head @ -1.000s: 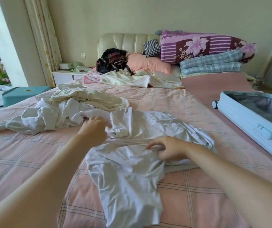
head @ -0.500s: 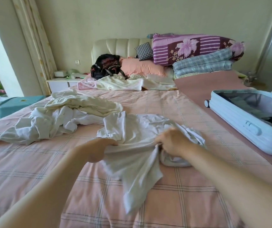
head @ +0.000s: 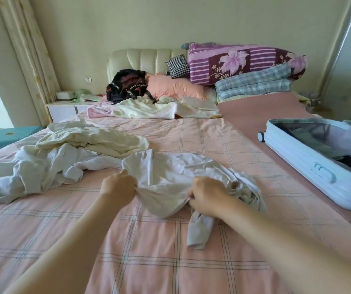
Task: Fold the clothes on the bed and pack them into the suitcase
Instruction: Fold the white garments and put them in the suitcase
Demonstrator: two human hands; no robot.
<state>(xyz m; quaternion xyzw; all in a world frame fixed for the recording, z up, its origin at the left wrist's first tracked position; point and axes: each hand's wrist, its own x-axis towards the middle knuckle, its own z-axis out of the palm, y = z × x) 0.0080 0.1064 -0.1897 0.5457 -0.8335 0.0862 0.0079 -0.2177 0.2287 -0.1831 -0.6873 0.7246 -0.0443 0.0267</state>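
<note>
Your left hand (head: 118,187) clenches a bunched edge of the crumpled white cotton garment (head: 170,179). Your right hand (head: 207,197) grips its other side, and a loose end trails onto the pink checked bed sheet (head: 149,251). Further back on the left, a heap of white and cream clothes (head: 64,158) lies unfolded. On the right, the pale blue hard-shell suitcase (head: 319,179) lies open, with dark items inside. At the far end, a black backpack (head: 127,85) sits by the cream padded headboard (head: 147,59).
</note>
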